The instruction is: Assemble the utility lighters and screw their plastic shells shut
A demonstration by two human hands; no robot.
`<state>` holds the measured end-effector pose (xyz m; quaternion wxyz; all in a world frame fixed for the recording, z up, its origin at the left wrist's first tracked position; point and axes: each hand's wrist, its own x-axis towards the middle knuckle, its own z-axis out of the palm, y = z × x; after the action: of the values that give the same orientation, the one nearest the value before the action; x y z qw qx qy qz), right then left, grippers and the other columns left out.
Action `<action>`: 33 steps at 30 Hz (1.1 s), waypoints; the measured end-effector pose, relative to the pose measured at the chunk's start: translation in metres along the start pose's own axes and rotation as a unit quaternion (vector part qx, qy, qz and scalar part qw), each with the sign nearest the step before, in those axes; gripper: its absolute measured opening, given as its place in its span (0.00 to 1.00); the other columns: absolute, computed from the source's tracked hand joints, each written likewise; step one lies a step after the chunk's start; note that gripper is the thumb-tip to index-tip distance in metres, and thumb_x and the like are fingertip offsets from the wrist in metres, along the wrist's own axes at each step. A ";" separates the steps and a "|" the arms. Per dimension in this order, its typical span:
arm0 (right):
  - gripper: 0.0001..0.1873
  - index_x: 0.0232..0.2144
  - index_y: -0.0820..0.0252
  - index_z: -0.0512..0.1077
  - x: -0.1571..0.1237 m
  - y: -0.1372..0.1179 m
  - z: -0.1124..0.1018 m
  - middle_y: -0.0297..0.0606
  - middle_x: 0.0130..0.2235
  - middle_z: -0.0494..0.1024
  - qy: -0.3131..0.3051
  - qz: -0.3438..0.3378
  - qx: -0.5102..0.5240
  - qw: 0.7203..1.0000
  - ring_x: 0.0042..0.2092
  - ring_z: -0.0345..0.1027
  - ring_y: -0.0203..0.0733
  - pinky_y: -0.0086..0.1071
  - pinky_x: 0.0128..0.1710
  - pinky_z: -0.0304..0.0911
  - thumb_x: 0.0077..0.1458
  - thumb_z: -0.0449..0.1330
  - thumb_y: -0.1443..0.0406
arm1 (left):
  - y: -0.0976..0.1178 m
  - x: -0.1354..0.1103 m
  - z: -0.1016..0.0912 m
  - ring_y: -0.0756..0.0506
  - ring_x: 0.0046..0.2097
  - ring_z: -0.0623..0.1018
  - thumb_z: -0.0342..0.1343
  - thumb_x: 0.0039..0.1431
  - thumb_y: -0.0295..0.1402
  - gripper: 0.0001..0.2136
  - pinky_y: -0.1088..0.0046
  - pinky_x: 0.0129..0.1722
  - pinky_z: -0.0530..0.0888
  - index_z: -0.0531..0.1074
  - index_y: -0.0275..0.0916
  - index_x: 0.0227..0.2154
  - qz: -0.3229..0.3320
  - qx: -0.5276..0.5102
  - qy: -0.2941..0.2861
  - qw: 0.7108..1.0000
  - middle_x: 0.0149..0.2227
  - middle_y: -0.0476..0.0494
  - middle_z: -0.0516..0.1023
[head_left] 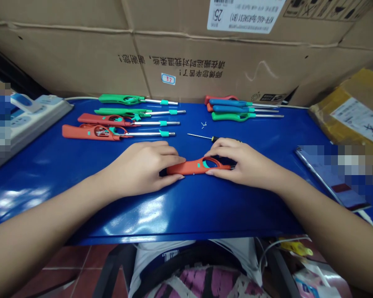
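An orange-red gas lighter (189, 167) with a green trigger and a green switch lies level across the middle of the blue table, held at both ends. My left hand (146, 167) pinches the handle end between thumb and fingers. Around the trigger loop and the start of the rod, my right hand (236, 163) is closed; it hides most of the rod. Just beyond the right fingers rests a screwdriver (202, 136) with a thin metal shaft and a black and yellow handle, partly covered by that hand. A few tiny white screws or pins (204, 124) lie behind it.
At back left, several lighters (95, 132), green and red, lie in rows. Another stack of lighters (233, 108) sits back right. A cardboard box (96, 54) walls the rear. A power strip (27, 120) stands left; a phone (332, 178) and taped parcel (354, 111) are right.
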<state>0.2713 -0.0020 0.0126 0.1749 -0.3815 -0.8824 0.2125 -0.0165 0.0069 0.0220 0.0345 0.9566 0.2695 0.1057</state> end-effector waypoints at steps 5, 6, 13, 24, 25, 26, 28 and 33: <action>0.14 0.48 0.55 0.76 0.000 0.000 0.002 0.42 0.47 0.76 -0.001 -0.010 -0.014 1.000 0.48 0.71 0.46 0.40 0.49 0.66 0.61 0.64 0.59 | 0.002 -0.001 0.000 0.43 0.41 0.82 0.57 0.65 0.38 0.12 0.69 0.38 0.76 0.78 0.40 0.46 -0.026 -0.026 -0.012 0.999 0.43 0.43 0.82; 0.14 0.48 0.55 0.76 0.001 0.000 0.002 0.42 0.47 0.77 -0.001 -0.013 -0.016 1.000 0.48 0.71 0.47 0.40 0.49 0.66 0.61 0.64 0.59 | 0.002 -0.001 -0.001 0.43 0.40 0.82 0.58 0.65 0.38 0.12 0.69 0.37 0.76 0.78 0.40 0.46 -0.030 -0.036 -0.014 0.999 0.43 0.43 0.82; 0.13 0.48 0.57 0.75 0.001 -0.001 0.003 0.43 0.47 0.77 -0.002 -0.026 -0.020 0.999 0.48 0.71 0.46 0.39 0.49 0.66 0.61 0.63 0.62 | 0.004 -0.001 -0.004 0.45 0.37 0.81 0.58 0.64 0.37 0.11 0.71 0.33 0.75 0.79 0.38 0.45 -0.043 -0.079 -0.008 0.996 0.41 0.43 0.82; 0.14 0.48 0.58 0.75 0.002 -0.002 0.006 0.43 0.46 0.77 0.010 -0.024 -0.002 1.000 0.46 0.72 0.45 0.38 0.46 0.67 0.60 0.66 0.62 | 0.007 0.000 -0.002 0.44 0.39 0.81 0.65 0.59 0.37 0.12 0.70 0.37 0.76 0.80 0.40 0.45 -0.084 -0.100 -0.017 0.991 0.43 0.45 0.82; 0.13 0.47 0.58 0.76 0.002 -0.002 0.007 0.42 0.45 0.77 0.013 -0.016 0.000 1.000 0.45 0.72 0.44 0.37 0.45 0.67 0.60 0.66 0.62 | 0.007 0.000 -0.001 0.44 0.39 0.81 0.66 0.57 0.37 0.13 0.71 0.36 0.76 0.80 0.40 0.45 -0.097 -0.110 -0.016 0.989 0.42 0.45 0.82; 0.13 0.47 0.58 0.76 0.002 -0.002 0.008 0.42 0.44 0.76 0.017 -0.008 -0.001 1.000 0.44 0.71 0.44 0.37 0.44 0.67 0.60 0.66 0.62 | 0.008 0.001 0.000 0.45 0.38 0.81 0.67 0.56 0.37 0.14 0.71 0.35 0.76 0.80 0.40 0.45 -0.110 -0.118 -0.013 0.987 0.42 0.46 0.82; 0.13 0.46 0.59 0.77 0.003 -0.003 0.009 0.41 0.43 0.76 0.024 0.008 -0.003 1.000 0.42 0.71 0.44 0.36 0.42 0.66 0.59 0.67 0.62 | 0.009 0.001 0.001 0.46 0.36 0.81 0.69 0.54 0.37 0.15 0.73 0.32 0.75 0.81 0.41 0.44 -0.134 -0.124 -0.009 0.983 0.40 0.47 0.81; 0.13 0.45 0.58 0.77 0.003 -0.003 0.010 0.40 0.41 0.76 0.028 0.014 -0.002 1.000 0.41 0.71 0.43 0.35 0.40 0.66 0.58 0.68 0.62 | 0.012 0.003 0.002 0.47 0.35 0.80 0.69 0.53 0.34 0.13 0.74 0.29 0.72 0.82 0.41 0.42 -0.142 -0.123 -0.002 0.982 0.38 0.47 0.81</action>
<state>0.2629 -0.0043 0.0065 0.1961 -0.3997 -0.8723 0.2022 -0.0080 -0.0016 0.0222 0.1674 0.8972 0.3873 0.1305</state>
